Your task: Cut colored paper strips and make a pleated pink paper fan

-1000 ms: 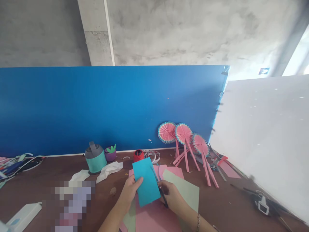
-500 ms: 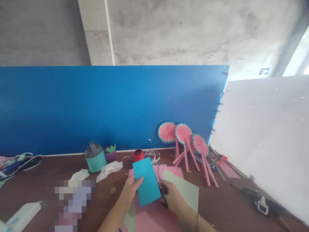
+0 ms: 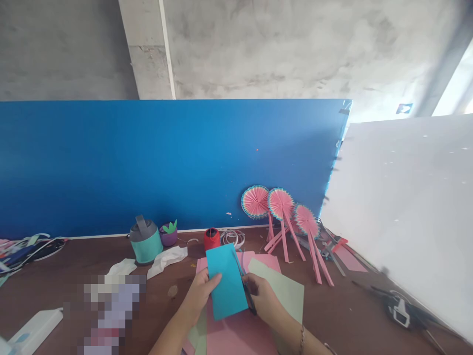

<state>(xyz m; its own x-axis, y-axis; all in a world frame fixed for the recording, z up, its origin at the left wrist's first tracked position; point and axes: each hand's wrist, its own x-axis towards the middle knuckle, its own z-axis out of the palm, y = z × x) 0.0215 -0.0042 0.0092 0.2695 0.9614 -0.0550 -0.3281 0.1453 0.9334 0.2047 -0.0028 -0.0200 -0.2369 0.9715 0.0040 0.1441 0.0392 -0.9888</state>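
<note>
A blue sheet of paper (image 3: 226,283) is pinched by its left edge in my left hand (image 3: 201,291), thumb on top. My right hand (image 3: 260,296) is closed around the dark handles of a pair of scissors (image 3: 252,304). The blades point away from me along the right edge of the blue paper; how far they are apart is hard to make out. Beneath both hands lie pink paper sheets (image 3: 242,337) and a pale green sheet (image 3: 286,286).
Pink pleated paper fans (image 3: 281,203) lean on the blue partition (image 3: 148,162). Along the back stand a teal container (image 3: 147,246), a purple pot (image 3: 169,235) and a red spool (image 3: 212,239). Crumpled tissue (image 3: 168,261) lies left; a device with cables (image 3: 401,313) sits right.
The blue paper has shifted slightly right and down, with my left hand moving along. The scissor blades now lie closer along its right edge.
</note>
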